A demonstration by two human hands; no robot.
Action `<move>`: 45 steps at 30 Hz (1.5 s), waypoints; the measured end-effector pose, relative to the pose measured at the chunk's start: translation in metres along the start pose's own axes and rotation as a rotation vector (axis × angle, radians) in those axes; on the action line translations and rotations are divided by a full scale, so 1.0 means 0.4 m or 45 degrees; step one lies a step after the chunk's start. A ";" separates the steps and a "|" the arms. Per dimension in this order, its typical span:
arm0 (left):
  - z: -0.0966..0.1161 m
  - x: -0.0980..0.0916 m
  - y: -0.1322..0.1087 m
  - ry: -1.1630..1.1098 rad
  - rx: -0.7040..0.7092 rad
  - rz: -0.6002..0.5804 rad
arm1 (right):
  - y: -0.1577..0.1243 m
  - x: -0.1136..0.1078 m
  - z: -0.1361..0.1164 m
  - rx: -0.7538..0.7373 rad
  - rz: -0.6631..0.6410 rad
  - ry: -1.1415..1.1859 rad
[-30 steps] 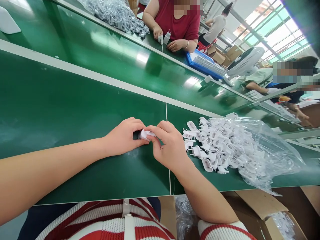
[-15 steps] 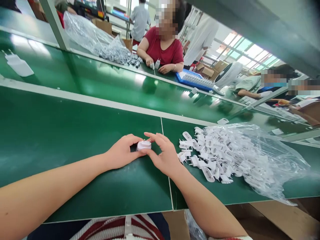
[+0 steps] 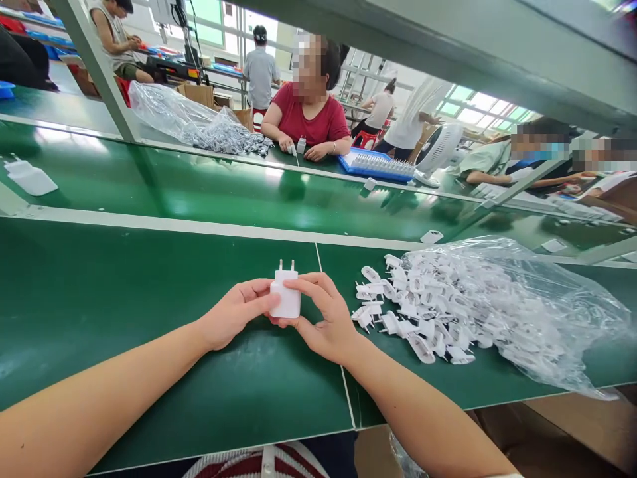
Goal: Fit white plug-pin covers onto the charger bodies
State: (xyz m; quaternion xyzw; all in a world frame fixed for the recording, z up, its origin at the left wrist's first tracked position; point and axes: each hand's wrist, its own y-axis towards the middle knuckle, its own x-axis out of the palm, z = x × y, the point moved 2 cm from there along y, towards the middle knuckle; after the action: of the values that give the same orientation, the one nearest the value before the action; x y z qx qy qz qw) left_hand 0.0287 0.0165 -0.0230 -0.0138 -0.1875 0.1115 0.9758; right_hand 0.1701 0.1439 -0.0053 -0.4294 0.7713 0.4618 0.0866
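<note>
A white two-pin plug charger (image 3: 286, 300) is held just above the green table (image 3: 149, 292), its metal pins pointing up and away from me. My left hand (image 3: 237, 309) pinches its left side between thumb and fingers. From the right, my right hand (image 3: 326, 312) closes on it too, a finger across its upper face and the thumb at its lower edge. To the right lies a heap of white plug parts (image 3: 428, 305) with pins, spilling out of a clear plastic bag (image 3: 557, 318).
Beyond a pale rail (image 3: 199, 230) runs a green conveyor belt (image 3: 239, 199) carrying another white charger (image 3: 30, 178) at far left. Across it a person in a red top (image 3: 311, 123) sits by a blue tray (image 3: 378, 164) and a fan (image 3: 440, 147). A slanted post (image 3: 102, 73) stands at left.
The charger has been tipped so its broad face and pins show, where before it was seen nearly end-on. Both hands stay on it. My view has shifted, showing more of the room.
</note>
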 end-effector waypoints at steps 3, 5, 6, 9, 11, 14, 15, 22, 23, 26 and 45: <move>0.017 0.011 -0.007 -0.048 0.016 -0.052 | -0.002 -0.006 -0.007 -0.048 0.113 -0.009; 0.026 0.018 -0.012 -0.044 0.023 -0.067 | -0.005 -0.008 -0.013 -0.089 0.163 0.009; 0.028 0.021 -0.014 -0.035 0.028 -0.068 | -0.007 -0.007 -0.015 -0.105 0.189 0.019; 0.029 0.026 -0.019 -0.002 0.040 -0.064 | -0.012 -0.005 -0.019 -0.120 0.267 0.043; 0.026 0.026 -0.021 0.012 0.043 -0.054 | -0.014 -0.002 -0.020 -0.127 0.294 0.045; 0.023 0.024 -0.024 0.008 0.038 -0.040 | -0.014 0.001 -0.021 -0.127 0.300 0.010; 0.022 0.022 -0.023 0.005 0.032 -0.040 | -0.013 0.000 -0.021 -0.124 0.301 -0.006; -0.001 0.016 -0.006 -0.206 -0.050 0.004 | -0.020 -0.007 -0.005 -0.104 0.248 -0.017; -0.007 0.019 -0.002 -0.260 -0.064 0.003 | -0.022 -0.008 -0.001 -0.092 0.200 -0.067; -0.024 0.012 0.015 -0.255 -0.074 0.040 | -0.025 -0.010 0.016 -0.136 0.139 -0.179; -0.076 -0.029 0.046 -0.260 -0.206 -0.359 | -0.039 0.025 0.042 -0.255 -0.371 -0.181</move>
State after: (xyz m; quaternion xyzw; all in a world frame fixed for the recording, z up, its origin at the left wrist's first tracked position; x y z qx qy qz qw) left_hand 0.0256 0.0323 -0.0566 -0.0546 -0.2939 -0.0408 0.9534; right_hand 0.1710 0.1481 -0.0298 -0.5093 0.6430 0.5481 0.1634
